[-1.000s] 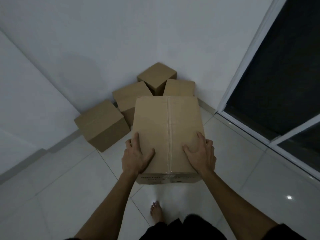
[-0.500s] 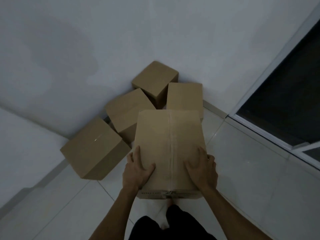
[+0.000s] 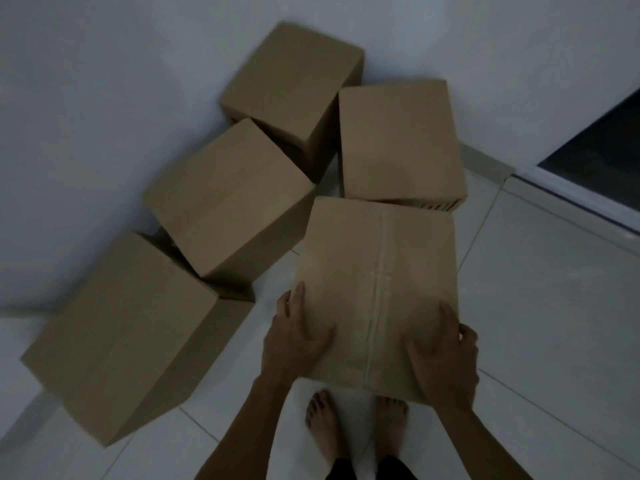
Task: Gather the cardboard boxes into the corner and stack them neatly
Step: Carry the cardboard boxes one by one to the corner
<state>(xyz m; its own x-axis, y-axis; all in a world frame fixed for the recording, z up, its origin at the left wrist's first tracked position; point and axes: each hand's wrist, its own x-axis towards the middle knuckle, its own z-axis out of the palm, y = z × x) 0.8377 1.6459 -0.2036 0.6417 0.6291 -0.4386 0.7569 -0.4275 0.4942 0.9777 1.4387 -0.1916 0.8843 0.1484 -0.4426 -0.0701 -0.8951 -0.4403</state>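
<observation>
I hold a taped cardboard box (image 3: 377, 278) in front of me, above my bare feet (image 3: 322, 420). My left hand (image 3: 294, 341) grips its near left edge and my right hand (image 3: 443, 358) grips its near right edge, thumbs lying on the top. Several more cardboard boxes sit on the floor by the wall. One box (image 3: 291, 81) is deepest in the corner, with another box (image 3: 398, 140) to its right, just beyond the held box. A tilted box (image 3: 228, 195) and a big box (image 3: 124, 334) lie along the left wall.
White walls (image 3: 104, 98) meet at the corner behind the boxes. A dark glass door with a white frame (image 3: 588, 202) runs along the right. White floor tiles (image 3: 554, 323) stretch to the right of the held box.
I have stepped closer to the corner carrying the box, so the floor boxes look larger and nearer. Both hands keep the same grip.
</observation>
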